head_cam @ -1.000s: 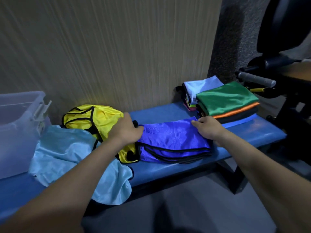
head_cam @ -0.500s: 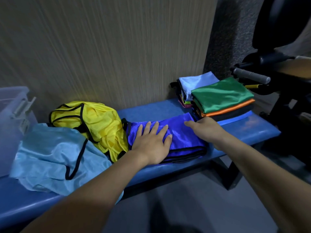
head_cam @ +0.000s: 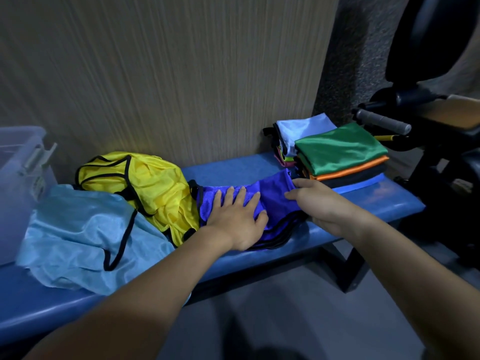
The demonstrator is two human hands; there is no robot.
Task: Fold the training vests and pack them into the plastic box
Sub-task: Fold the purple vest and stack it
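Three loose vests (head_cam: 275,203) (blue, yellow, pale blue), two folded stacks (head_cam: 340,149), one plastic box (head_cam: 18,178).

2 bare forearms and 2 bare hands, seen from the head camera.

The left hand (head_cam: 237,224) and the right hand (head_cam: 318,203) wear no gloves, rings, watch or wristband. Both forearms are uncovered from the wrist down to the bottom edge of the view, with no sleeve or cuff showing. Fingernails are short and plain where they can be made out on the left hand's 4 fingers (head_cam: 242,194).
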